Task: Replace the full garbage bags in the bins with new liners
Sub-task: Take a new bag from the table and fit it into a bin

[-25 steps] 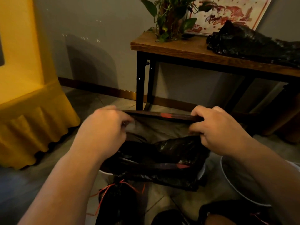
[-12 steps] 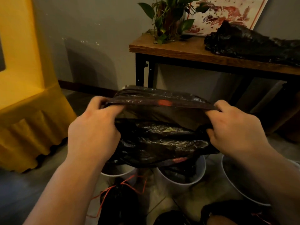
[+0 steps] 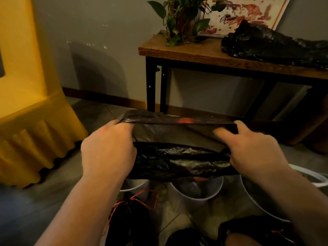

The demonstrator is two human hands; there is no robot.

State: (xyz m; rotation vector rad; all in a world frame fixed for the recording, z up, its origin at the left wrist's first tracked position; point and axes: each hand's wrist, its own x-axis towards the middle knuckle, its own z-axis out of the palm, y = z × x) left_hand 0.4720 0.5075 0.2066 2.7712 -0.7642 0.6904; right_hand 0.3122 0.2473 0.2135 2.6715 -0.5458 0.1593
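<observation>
Floor: white bins, black bags (red strings)

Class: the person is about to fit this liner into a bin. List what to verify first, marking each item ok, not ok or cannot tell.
1. Left hand grips the liner at one edge: ok.
2. Right hand grips the opposite edge: ok.
3. Liner mouth pulled open, near and far edges apart: ok.
4. Middle bin below the liner emptied: cannot tell, something dark shows inside.
5. Full bag tied with red string: ok.
6. Liner free of tears: cannot tell.
</observation>
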